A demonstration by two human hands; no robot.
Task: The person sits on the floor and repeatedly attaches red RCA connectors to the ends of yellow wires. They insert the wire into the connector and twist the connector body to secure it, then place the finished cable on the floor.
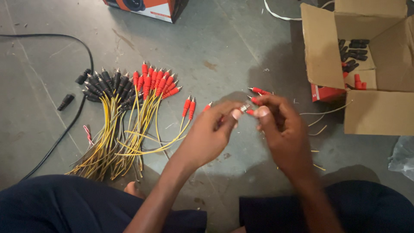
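Observation:
My left hand [207, 133] and my right hand [282, 127] meet above the grey floor, fingertips together on a small metal plug tip [245, 107]. A red plug sleeve [251, 112] shows at my right thumb, and other red plugs [260, 91] stick out behind my right fingers. A red plug [208, 105] pokes out past my left hand. To the left lies a fanned bundle of yellow wires [123, 138] ending in black plugs [105, 84] and red plugs [155, 82]. Two more red plugs [189, 107] lie beside it.
An open cardboard box [371, 108] at the right holds black and red plug sleeves [353, 51]. A black cable [64, 125] curves along the left. Another box [148, 6] sits at the top. My dark-clothed knees [64, 203] fill the bottom edge.

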